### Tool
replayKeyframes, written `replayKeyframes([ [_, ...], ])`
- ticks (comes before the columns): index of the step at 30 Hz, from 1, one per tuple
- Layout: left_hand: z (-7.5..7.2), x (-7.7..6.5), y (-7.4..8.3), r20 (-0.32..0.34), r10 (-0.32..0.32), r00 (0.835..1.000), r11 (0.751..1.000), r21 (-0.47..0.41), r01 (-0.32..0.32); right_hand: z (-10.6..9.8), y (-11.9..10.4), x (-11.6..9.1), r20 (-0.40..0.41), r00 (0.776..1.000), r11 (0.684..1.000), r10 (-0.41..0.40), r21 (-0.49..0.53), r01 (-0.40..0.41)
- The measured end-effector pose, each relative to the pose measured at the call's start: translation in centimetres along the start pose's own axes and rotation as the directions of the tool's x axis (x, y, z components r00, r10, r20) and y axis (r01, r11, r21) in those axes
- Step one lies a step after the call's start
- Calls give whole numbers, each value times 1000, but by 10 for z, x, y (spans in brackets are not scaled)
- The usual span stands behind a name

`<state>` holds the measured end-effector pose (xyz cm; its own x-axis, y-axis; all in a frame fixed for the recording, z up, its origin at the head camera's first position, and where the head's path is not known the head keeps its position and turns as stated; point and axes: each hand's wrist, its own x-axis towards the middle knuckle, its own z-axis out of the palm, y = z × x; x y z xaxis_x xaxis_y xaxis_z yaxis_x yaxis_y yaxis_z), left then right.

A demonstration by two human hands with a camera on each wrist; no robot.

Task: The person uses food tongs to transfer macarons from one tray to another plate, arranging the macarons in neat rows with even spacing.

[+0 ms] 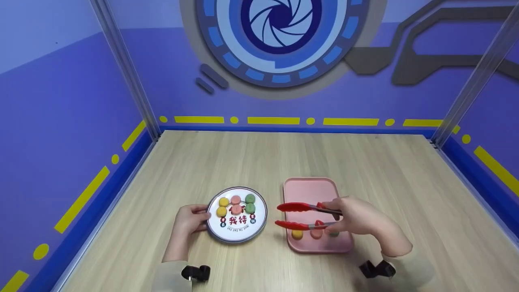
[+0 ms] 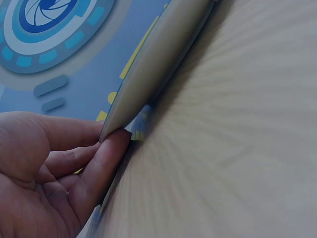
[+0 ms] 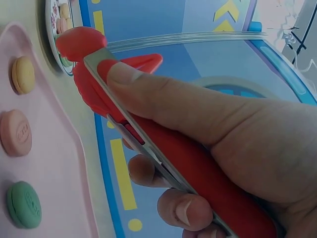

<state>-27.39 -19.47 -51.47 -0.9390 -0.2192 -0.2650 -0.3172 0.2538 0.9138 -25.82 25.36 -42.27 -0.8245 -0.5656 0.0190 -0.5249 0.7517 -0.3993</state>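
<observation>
My left hand (image 1: 189, 221) pinches the left rim of a round white plate (image 1: 260, 211), thumb and fingers at its edge in the left wrist view. On the plate sit two yellow macarons (image 1: 221, 211), two pink ones (image 1: 236, 209) and two green ones (image 1: 250, 208). In my right hand (image 1: 361, 215) are red-tipped tongs (image 1: 296, 207), held over the pink tray (image 1: 310, 190). Their tips stand apart with nothing between them and point left, past the tray's edge. A yellow macaron (image 3: 23, 75), a pink macaron (image 3: 16, 133) and a green macaron (image 3: 24, 204) lie in a row near the tray's front.
Plate and tray stand side by side on a light wooden table (image 1: 227, 158), a strip of bare wood between them. Blue-purple panels (image 1: 134, 93) with yellow dashes enclose the table at the back and both sides. Black straps with small devices (image 1: 196, 272) sit on the wrists.
</observation>
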Motion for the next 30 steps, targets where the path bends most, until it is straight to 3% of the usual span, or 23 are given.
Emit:
replayKeyframes([
  [13,0,-1,1,-3,9,1000,1000,11,-9,-7,7,-19,73,992,994,99,45,-102],
  [30,2,-3,2,-29,-1,1000,1000,3,1,-11,13,-42,79,992,995,95,19,-97],
])
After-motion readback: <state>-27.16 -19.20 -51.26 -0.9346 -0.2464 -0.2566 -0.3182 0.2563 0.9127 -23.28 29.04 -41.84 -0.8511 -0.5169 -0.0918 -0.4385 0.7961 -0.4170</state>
